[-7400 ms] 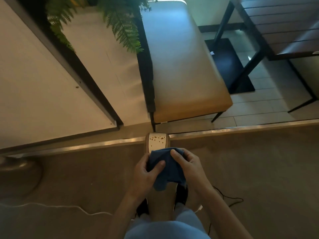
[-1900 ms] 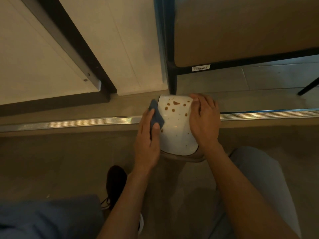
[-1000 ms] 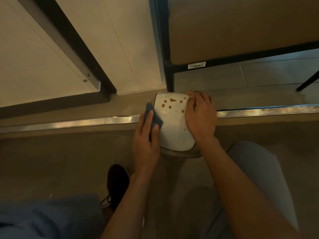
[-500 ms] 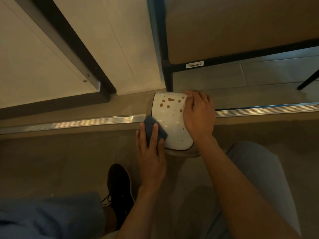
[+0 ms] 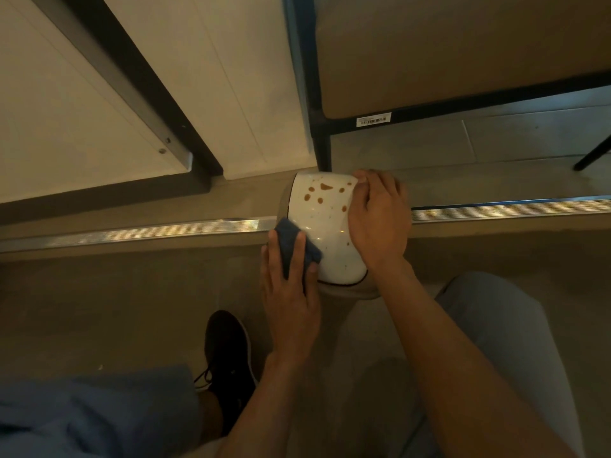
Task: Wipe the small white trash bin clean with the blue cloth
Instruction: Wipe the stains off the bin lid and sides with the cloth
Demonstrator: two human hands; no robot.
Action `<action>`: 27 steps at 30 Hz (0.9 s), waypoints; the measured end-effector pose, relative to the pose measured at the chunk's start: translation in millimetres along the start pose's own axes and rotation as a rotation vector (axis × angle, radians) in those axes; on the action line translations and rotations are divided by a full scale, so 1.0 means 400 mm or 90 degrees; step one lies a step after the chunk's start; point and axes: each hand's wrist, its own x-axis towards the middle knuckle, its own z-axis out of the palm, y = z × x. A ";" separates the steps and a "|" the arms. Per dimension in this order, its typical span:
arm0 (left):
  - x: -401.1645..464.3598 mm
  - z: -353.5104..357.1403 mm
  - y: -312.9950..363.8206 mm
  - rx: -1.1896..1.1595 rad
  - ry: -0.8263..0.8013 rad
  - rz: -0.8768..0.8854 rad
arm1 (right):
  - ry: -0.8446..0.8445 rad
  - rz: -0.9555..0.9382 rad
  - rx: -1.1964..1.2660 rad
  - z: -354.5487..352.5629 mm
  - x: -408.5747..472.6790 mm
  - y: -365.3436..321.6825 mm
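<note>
The small white trash bin [image 5: 325, 233] stands on the floor in front of me, seen from above. Its white lid carries several brown spots, most near the far edge. My left hand [image 5: 291, 292] presses the folded blue cloth [image 5: 294, 246] against the lid's near left edge, fingers flat over the cloth. My right hand [image 5: 378, 223] grips the bin's right side and holds it steady, covering that edge of the lid.
A metal floor strip [image 5: 132, 231] runs left to right under the bin. Behind it stands a black-framed bench [image 5: 429, 54] with one leg [image 5: 322, 150] right by the bin. My black shoe [image 5: 228, 352] and knees are below.
My left hand has slid the cloth down the lid's left side toward me. The right hand has kept its grip on the bin's right side.
</note>
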 end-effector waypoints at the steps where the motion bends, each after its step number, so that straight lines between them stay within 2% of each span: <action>1: 0.023 -0.009 0.005 -0.016 0.001 -0.014 | -0.001 0.004 0.000 -0.001 0.000 -0.001; 10: 0.283 -0.081 0.076 -0.151 -0.048 -0.119 | -0.002 0.010 0.003 -0.001 -0.002 -0.002; 13: 0.225 -0.063 0.068 -0.168 -0.043 -0.107 | -0.005 0.008 0.004 -0.004 -0.001 -0.005; 17: 0.115 -0.043 0.032 -0.115 -0.026 -0.033 | -0.010 -0.002 0.001 -0.004 0.002 -0.003; 20: 0.149 -0.056 0.046 -0.150 -0.033 -0.062 | -0.017 -0.007 -0.005 -0.004 0.004 -0.001; 23: 0.267 -0.075 0.083 -0.166 -0.078 -0.086 | -0.028 -0.002 -0.005 -0.003 0.003 -0.001; 27: 0.406 -0.084 0.127 -0.142 -0.197 -0.120 | -0.032 0.006 0.003 -0.001 0.002 -0.004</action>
